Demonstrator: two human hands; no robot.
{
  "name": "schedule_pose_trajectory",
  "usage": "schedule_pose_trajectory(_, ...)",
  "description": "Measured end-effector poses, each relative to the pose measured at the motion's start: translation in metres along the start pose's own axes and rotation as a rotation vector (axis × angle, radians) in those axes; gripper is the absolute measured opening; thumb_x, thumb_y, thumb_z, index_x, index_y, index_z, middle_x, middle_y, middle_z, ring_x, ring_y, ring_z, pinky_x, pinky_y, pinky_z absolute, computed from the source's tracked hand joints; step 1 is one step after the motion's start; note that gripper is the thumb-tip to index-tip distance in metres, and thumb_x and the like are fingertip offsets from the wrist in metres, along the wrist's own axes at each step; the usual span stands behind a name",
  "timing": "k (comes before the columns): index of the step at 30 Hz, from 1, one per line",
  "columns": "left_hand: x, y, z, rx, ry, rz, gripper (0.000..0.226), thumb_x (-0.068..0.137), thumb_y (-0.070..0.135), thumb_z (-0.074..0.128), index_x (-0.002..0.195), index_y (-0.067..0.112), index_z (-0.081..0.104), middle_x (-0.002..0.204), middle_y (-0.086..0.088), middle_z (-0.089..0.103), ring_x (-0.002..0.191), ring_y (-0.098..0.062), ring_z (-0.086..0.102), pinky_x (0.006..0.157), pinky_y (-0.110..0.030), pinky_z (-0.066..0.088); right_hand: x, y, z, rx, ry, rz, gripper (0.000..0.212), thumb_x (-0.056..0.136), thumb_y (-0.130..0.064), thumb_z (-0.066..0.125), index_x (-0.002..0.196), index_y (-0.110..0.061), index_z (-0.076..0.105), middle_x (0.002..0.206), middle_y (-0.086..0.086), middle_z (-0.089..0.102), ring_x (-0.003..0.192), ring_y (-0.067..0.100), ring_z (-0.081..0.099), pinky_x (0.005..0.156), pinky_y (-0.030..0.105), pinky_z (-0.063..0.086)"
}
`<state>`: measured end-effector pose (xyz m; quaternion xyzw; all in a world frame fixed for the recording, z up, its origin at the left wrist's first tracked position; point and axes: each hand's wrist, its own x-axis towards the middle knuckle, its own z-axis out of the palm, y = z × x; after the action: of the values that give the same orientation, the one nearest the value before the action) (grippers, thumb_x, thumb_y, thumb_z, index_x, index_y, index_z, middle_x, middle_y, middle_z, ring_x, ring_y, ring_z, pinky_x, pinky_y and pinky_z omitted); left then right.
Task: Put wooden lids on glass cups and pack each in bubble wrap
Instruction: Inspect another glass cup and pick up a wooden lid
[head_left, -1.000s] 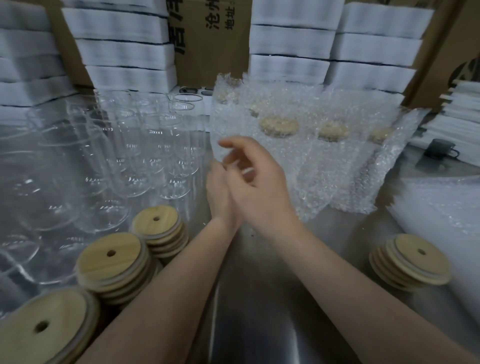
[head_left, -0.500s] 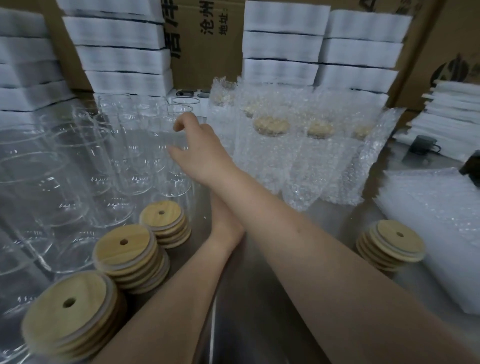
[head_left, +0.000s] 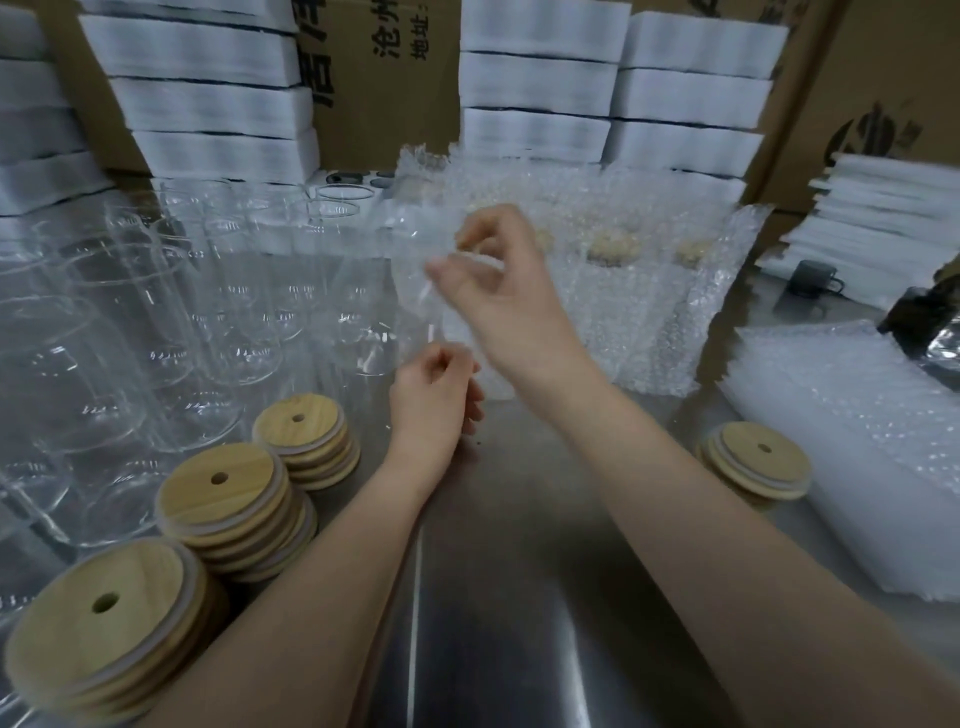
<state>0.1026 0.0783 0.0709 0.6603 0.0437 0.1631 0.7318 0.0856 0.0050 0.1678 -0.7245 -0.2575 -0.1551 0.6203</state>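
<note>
While the right hand (head_left: 498, 301) is pinching a bare cup (head_left: 415, 312) by its rim at the centre of the frame, the glass is showing only as a blurred outline, and I cannot tell whether its base is touching the table (head_left: 519, 597). The left hand (head_left: 431, 400) is curling its fingers just below the cup; whether it is gripping the glass I cannot tell. A rim pinch on smooth glass is looking weak to me: if the fingers are slipping, the cup is likely dropping onto the steel or knocking into the crowded cups (head_left: 234, 301) at centre left. The wrapped cups (head_left: 613, 270) are standing close behind the hand at upper centre, so a wide swing is risking toppling them. No lid is on this cup yet. The lids (head_left: 306, 441) are lying stacked at lower left, and a hasty reach there is risking brushing the glasses.
</note>
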Motion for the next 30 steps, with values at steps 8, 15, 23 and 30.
schedule_pose_trajectory(8, -0.011, 0.018, -0.004, -0.282, -0.398, -0.162, 0.016, 0.097, 0.018, 0.052, 0.098, 0.005, 0.061, 0.080, -0.014, 0.064, 0.053, -0.019, 0.064, 0.044, -0.026, 0.051, -0.028, 0.007, -0.071, 0.677, 0.185, 0.154, 0.008, 0.102, -0.025, 0.047, 0.109, -0.024, 0.043, 0.095, 0.002, 0.059, 0.102, 0.027, 0.059, 0.092, 0.052, 0.052)
schedule_pose_trajectory(15, -0.007, 0.021, -0.013, -0.464, -0.791, -0.331, 0.077, 0.070, 0.062, 0.073, 0.120, 0.006, 0.059, 0.106, -0.012, 0.072, 0.089, -0.026, 0.072, 0.071, -0.037, 0.059, -0.043, 0.038, -0.070, 0.567, 0.254, 0.209, 0.018, 0.103, -0.036, 0.040, 0.117, -0.026, 0.048, 0.103, 0.005, 0.064, 0.091, 0.021, 0.064, 0.074, 0.037, 0.055)
schedule_pose_trajectory(23, -0.006, 0.018, -0.014, -0.374, -0.862, -0.288, 0.105, 0.052, 0.039, 0.095, 0.141, 0.015, 0.045, 0.122, -0.016, 0.063, 0.106, -0.032, 0.065, 0.089, -0.042, 0.057, -0.048, 0.051, -0.064, 0.341, 0.250, 0.224, 0.038, 0.095, -0.049, 0.051, 0.128, -0.032, 0.051, 0.128, 0.017, 0.060, 0.115, 0.036, 0.061, 0.093, 0.049, 0.054)
schedule_pose_trajectory(30, -0.002, 0.019, -0.017, -0.573, -0.828, -0.288, 0.088, 0.055, 0.035, 0.093, 0.131, 0.015, 0.053, 0.140, -0.020, 0.053, 0.134, -0.033, 0.049, 0.114, -0.053, 0.031, -0.050, 0.056, -0.068, 0.514, 0.050, 0.463, 0.041, 0.088, -0.035, 0.052, 0.120, -0.011, 0.061, 0.111, 0.007, 0.061, 0.105, 0.019, 0.056, 0.090, 0.030, 0.047)
